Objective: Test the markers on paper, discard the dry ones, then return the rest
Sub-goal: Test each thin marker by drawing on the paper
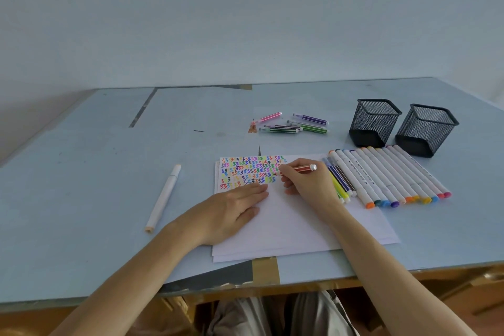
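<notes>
My right hand [306, 183] pinches a red marker [299, 168], tip at the scribbled paper [286, 224]; my left hand [231, 207] lies flat, pinning it. I judge a short, light zigzag shows ink best.

Two black mesh cups [375, 122] stand side by side on the worktop [109, 172]. Five thin markers [291, 125] lie loose in a cluster behind the paper [294, 224]. One white marker [163, 197] lies alone to the left. A row of fat white markers [392, 174] sits at the right, about eleven by their coloured ends. Beside them lie a few thin markers [339, 180], partly hidden, so I cannot count them. One red marker [301, 168] is in a hand. Two hands are in view.
</notes>
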